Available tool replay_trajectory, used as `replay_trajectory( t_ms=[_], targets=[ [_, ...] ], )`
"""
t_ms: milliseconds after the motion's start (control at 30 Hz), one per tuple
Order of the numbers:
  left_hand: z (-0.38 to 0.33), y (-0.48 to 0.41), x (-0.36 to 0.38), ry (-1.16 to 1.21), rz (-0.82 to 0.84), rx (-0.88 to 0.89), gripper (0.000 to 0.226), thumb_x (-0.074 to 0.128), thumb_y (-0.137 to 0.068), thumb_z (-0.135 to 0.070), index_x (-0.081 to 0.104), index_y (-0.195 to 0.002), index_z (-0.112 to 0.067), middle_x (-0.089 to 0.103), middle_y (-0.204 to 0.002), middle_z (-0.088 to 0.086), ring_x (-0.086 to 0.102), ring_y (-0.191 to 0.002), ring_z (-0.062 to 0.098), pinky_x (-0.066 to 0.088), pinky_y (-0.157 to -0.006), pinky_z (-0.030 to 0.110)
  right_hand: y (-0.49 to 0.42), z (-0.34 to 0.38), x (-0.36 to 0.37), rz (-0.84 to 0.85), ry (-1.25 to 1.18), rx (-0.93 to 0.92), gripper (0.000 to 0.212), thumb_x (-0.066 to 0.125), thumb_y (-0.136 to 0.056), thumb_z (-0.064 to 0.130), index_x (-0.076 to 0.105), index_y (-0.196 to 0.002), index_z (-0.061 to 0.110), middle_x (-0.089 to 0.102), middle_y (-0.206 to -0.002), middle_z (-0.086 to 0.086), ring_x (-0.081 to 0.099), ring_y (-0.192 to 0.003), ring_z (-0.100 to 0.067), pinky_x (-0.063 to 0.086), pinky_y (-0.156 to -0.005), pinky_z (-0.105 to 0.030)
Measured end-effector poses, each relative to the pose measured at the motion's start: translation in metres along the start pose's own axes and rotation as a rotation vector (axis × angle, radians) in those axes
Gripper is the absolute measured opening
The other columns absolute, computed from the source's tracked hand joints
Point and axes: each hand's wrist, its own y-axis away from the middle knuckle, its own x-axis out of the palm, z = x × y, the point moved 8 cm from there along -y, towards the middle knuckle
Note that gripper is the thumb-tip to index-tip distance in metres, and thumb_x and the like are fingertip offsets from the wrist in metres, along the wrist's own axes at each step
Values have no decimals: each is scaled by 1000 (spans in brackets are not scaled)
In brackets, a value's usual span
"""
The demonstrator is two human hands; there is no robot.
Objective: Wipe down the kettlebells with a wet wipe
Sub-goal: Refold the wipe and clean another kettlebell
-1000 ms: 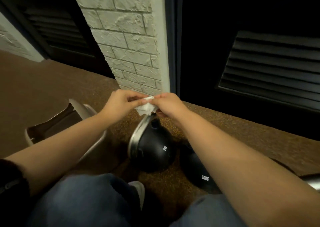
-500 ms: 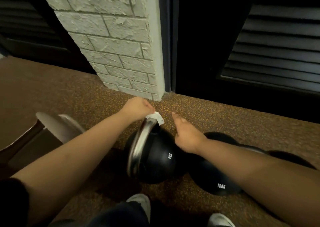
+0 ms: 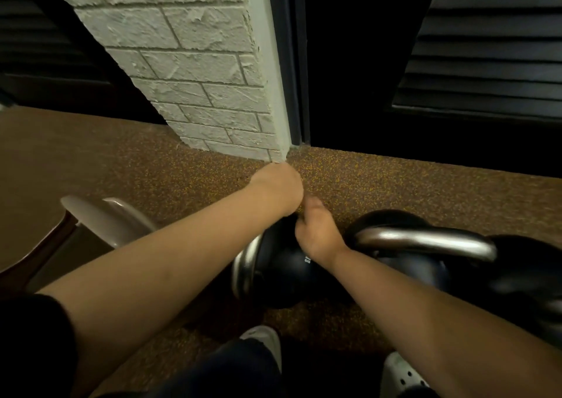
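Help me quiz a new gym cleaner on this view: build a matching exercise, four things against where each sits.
Things:
1. brick pillar
2. nearer kettlebell
3. second kettlebell
4. chair

Places:
a. at the left, beyond the left forearm
b. where the left hand and right hand meet
c. right of the right hand, steel handle on top
d. far side, behind both hands

Pairs: 1-d, 2-b, 3-c, 4-a

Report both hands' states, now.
Left hand: fingers curled under; what they hold is hidden, so cannot tell.
Right hand: on the kettlebell; grip cannot be told.
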Motion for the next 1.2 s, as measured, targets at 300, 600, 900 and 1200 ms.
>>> replay_trajectory(
  t_ms=[300, 600, 900, 1200],
  targets=[
    [-7, -10, 33, -254, 363, 24, 41, 52, -89, -15, 53, -129, -6, 51, -137, 10, 51, -123, 30, 44, -95, 40, 19, -27, 47, 174, 209, 45, 63, 30, -101, 29, -1, -147, 0, -10, -156, -17, -10, -145, -23, -8, -115, -23],
    [2, 8, 29, -183, 88, 88, 49, 40, -95, -19, 34, -142, -6, 42, -141, 14, 45, -124, 33, 41, -96, 42, 20, -34, 55, 178, 279, 56, 62, 25, -101, 34, -1, -148, 2, -7, -157, -12, -10, -145, -19, -8, -117, -25],
    [57, 63, 75, 1577, -220, -346, 43, 39, -101, -28, 47, -137, -7, 49, -140, 9, 42, -133, 19, 27, -114, 33, 21, -33, 53, 181, 264, 67, 62, 28, -101, 32, 0, -148, 2, -4, -157, -14, -8, -145, -22, -6, -117, -27],
    [61, 19, 51, 1538, 16, -423, 29, 52, -93, -22, 64, -101, 3, 60, -101, 18, 61, -93, 35, 41, -76, 28, 21, -32, 52, 220, 259, 74, 63, 26, -101, 35, -1, -148, 3, -6, -158, -13, -9, -145, -21, -9, -113, -23]
  ],
)
